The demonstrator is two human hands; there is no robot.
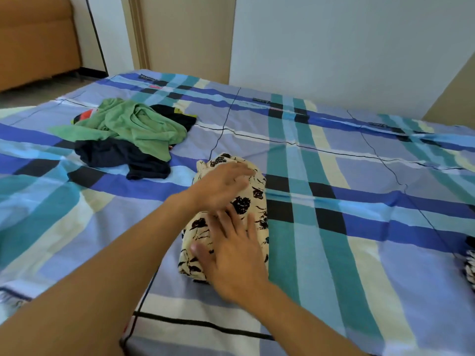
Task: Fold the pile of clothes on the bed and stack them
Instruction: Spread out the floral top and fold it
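Nearest, the bed (359, 265) is covered with a checked sheet in blue, teal, cream and black bands. Its fringed edge (11, 296) shows at the lower left.

Both bare forearms reach in over the sheet. The right hand (231, 260) lies palm down on the near end of the folded cream garment (257, 201), which is printed with black flowers. Its grip is wide: the fingers are spread and straight and the thumb points left, so it presses without clasping.

Just beyond, the left hand (218, 187) rests flat across the far end of the same garment. Its fingers are straight and point right, so that grip is wide too and holds nothing. The garment lies as a narrow bundle near the middle of the bed.

At the right edge a bit of black-and-white striped fabric (469, 268) is cut off by the frame.

Farther back on the left sits the unfolded pile. A green garment (128, 124) lies crumpled over a dark navy garment (110, 152), with a black garment (180, 116) behind.

Small dark labels (147, 77) along the sheet's far border are too blurred to read.

Behind the bed stand a pale wall (347, 47) and a beige door (190, 34). A black cable (96, 34) hangs down the wall, and an orange sofa (33, 39) stands on the floor (38, 93) at the far left.
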